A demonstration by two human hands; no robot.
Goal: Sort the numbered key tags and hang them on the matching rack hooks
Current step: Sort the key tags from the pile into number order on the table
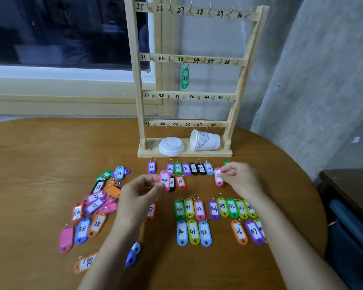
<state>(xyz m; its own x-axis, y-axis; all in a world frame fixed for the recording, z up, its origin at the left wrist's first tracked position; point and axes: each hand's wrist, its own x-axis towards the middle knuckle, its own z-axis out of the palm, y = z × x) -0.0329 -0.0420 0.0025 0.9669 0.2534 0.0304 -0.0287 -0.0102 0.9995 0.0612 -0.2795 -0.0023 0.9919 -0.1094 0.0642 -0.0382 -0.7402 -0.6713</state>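
A wooden rack [137,84] with hooks numbered 25 to 48 stands at the table's far edge. A green tag 33 [184,78] hangs on hook 33. My left hand [139,192] pinches a pink tag marked 44 [165,181] above the table. My right hand [240,177] pinches another pink tag [218,176], its number partly hidden by my fingers. Sorted tags lie in rows: 26 to 34 [186,168] near the rack, 40 to 48 [214,209] closer to me. An unsorted pile of tags [94,203] lies to the left.
A paper cup [205,140] lies on its side and a stack of white lids [171,145] sits on the rack's base. The round wooden table [40,147] ends at a window sill on the left and a grey wall behind. A dark cabinet [350,185] stands at the right.
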